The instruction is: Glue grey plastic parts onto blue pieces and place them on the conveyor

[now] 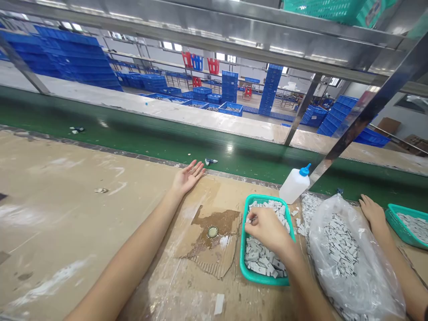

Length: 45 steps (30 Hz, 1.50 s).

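Holds out the left hand (189, 179) palm up, with fingers spread, just beside a dark-and-white piece (211, 162) on the green belt (147, 145). Curls the right hand (267, 225) over the grey pieces (259, 256) inside a turquoise basket (242, 258) (cannot tell whether pinching one).

You can read no text, brand, number or sign anywhere here. At the upper right of the frame, you have a green plastic basket (317, 10) bearing a pale label (373, 12), its markings too blurred to make out.
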### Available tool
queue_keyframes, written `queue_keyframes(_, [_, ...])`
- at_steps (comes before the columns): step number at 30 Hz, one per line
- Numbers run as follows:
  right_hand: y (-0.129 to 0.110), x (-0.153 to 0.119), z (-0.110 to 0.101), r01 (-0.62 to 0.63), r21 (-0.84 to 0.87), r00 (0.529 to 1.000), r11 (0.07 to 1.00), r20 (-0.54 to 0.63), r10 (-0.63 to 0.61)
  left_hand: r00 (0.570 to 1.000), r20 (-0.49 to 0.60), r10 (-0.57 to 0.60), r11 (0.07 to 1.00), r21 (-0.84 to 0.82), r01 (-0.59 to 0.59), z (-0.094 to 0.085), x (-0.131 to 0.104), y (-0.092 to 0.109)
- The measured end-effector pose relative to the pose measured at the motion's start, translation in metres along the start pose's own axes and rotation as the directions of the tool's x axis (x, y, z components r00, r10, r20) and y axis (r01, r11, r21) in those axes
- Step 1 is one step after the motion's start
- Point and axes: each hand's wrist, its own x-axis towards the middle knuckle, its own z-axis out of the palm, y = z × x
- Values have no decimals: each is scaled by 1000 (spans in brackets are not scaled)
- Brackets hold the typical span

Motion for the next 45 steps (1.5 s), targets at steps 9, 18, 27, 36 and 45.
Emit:
queue_keyframes(9, [-29,4,-1,-433,803,901,409,377,213,1000,29,4,1000,-16,-4,-5,3,1])
queue_keyframes(18, [-35,7,22,-409,886,908,217,373,190,1000,19,-11,998,-54,12,-9,8,1])
queue_keyframes(27, [-23,9,32,-418,824,908,382,362,211,999,26,-36,996,-79,38,-9,10,2])
queue_keyframes(36, [-34,4,38,-447,800,890,399,355,285,998,44,-54,993,-104,59,-15,17,2])
queue_keyframes(45, [-29,4,42,-490,805,870,333,433,234,997,56,-62,991,-113,68,-16,19,1])
